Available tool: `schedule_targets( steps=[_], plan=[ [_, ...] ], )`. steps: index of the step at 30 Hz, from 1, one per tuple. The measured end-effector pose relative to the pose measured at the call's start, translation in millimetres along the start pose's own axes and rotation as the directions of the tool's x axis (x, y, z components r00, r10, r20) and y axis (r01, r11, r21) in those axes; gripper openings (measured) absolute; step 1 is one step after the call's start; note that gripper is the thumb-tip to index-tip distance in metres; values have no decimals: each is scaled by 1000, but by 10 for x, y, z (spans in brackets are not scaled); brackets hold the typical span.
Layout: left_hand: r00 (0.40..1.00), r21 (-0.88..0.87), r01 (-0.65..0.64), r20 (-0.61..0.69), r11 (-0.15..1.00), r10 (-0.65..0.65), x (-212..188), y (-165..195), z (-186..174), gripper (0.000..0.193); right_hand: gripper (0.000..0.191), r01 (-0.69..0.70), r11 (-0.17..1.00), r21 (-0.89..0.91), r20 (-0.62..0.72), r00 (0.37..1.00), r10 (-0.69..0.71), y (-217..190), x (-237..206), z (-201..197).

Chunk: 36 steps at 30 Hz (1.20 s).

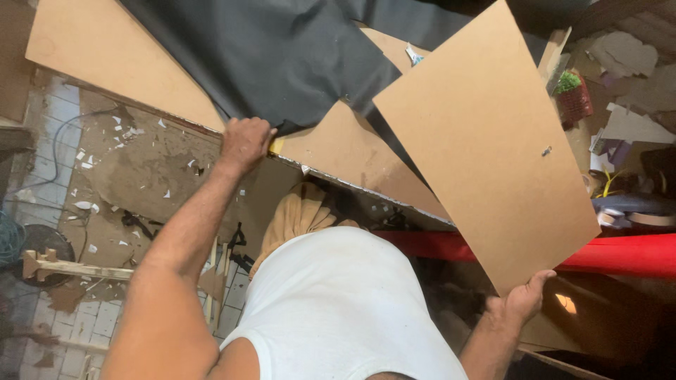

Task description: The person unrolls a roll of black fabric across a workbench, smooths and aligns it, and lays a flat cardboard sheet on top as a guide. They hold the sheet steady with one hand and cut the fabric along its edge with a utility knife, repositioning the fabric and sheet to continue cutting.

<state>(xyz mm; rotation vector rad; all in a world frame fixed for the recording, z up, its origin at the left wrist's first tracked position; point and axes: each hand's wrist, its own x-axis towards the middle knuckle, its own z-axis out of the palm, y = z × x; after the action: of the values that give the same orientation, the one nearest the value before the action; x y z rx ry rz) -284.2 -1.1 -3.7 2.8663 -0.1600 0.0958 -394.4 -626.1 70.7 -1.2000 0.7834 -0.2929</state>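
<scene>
My right hand (527, 298) grips the near corner of a large brown hardboard panel (486, 148), which is tilted up over the worktable. A small metal bit sits on the panel's face near its right side. My left hand (244, 142) is closed on the near edge of the worktable (113, 56), fingers on the rim of a black sheet of material (282, 56) spread over the brown tabletop. A small yellow object shows just under that hand. Part of the black sheet lies hidden beneath the raised panel.
A red bar (627, 253) runs along the table's front at right. Scrap card, paper pieces and a red basket (574, 98) pile up at far right. The tiled floor at left holds white scraps, a wooden frame piece (63, 267), cables and tan cloth.
</scene>
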Motion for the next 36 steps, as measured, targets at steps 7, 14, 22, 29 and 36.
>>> schedule_targets(
  steps=[7,14,22,29,36],
  plan=[
    [994,-189,-58,-102,980,39,156,547,154,24,76,-34,999,-4,-26,999,33,293,-100,758],
    [913,-281,-139,334,950,232,80,180,-170,30,66,-14,985,173,150,989,-12,671,-308,1770],
    [673,-613,308,681,728,289,487,-431,-510,40,69,-149,977,154,20,989,148,1270,-891,3637],
    [972,-618,-53,-210,784,-100,1699,-2535,-999,19,64,-147,988,-43,-25,989,146,1816,-1604,4904],
    [907,-385,-156,-420,910,-22,2893,-4196,-1593,18,55,78,960,-269,-5,997,-82,2625,-1777,4971]
  ],
)
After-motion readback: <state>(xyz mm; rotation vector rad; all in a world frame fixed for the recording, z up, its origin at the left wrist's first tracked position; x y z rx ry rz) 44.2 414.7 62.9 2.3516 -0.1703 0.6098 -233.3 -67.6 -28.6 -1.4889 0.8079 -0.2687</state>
